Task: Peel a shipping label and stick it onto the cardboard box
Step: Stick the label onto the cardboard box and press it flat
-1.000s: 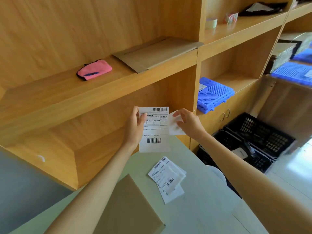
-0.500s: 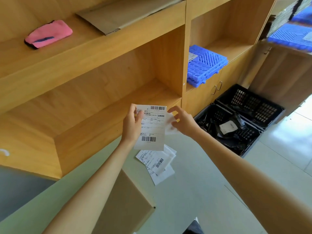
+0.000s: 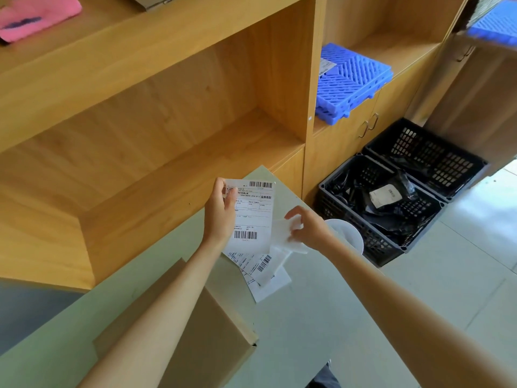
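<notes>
White shipping label [image 3: 253, 217] pinched upright in left hand [image 3: 219, 217], right hand [image 3: 309, 229] gripping the translucent backing sheet [image 3: 282, 238] just beside it: peeling apparently done, sticking onto cardboard box [image 3: 212, 340] below left forearm remains.

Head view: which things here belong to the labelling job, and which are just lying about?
For the job:
- shipping label, in the left hand
- peeled backing sheet, in the right hand
- cardboard box on the table
- spare labels lying on the table

Just lying about:
- blue plastic panels on the shelf
- black crates on the floor
- pink pouch
</notes>
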Demonstrator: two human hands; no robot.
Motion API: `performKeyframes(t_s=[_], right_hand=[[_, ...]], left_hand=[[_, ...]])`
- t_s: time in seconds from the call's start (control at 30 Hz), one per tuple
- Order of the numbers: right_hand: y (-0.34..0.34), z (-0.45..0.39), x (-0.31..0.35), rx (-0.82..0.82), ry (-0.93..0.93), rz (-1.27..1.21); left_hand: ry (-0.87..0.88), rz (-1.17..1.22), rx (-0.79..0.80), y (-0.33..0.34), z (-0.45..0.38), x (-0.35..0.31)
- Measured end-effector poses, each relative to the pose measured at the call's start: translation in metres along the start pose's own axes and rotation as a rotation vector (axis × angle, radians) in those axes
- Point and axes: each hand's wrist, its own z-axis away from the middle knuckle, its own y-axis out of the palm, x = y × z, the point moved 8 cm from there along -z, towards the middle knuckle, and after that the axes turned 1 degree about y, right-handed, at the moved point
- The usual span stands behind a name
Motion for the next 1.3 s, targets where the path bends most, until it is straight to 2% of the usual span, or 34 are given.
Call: performKeyframes(t_s=[0.4,0.7,0.8,0.87,0.93,1.03,1.13,1.3], right_hand=[[0.019,-0.009,-0.003,0.048,-0.045,0.069],[0.038,-0.005,-0.015,0.264,0.024,0.280],[0.035,-0.002,-0.014,0.232,0.037,0.396],[0.026,0.000,-0.002,0.121,0.013,0.307],[0.012,0.006,0.018,0.004,-0.043,0.019],[-0.002,0.026,0.057,0.025,-0.170,-0.413],[-0.005,0.042,0.092,0.076,-0.266,-0.416],[0.000,0.044,0.138,0.036,-0.341,-0.365]], left_hand=[[-0.081,0.046,0.108,0.018,0.007,0.012],[-0.089,0.042,0.114,0.010,0.011,0.016],[-0.078,0.038,0.108,0.004,0.013,0.015],[-0.074,0.033,0.100,0.000,0.014,0.014],[-0.071,0.039,0.083,-0.006,0.016,0.011],[-0.086,0.075,0.035,-0.021,0.018,0.009],[-0.117,0.109,0.000,-0.037,0.021,0.012],[-0.110,0.136,-0.046,-0.073,0.032,0.009]])
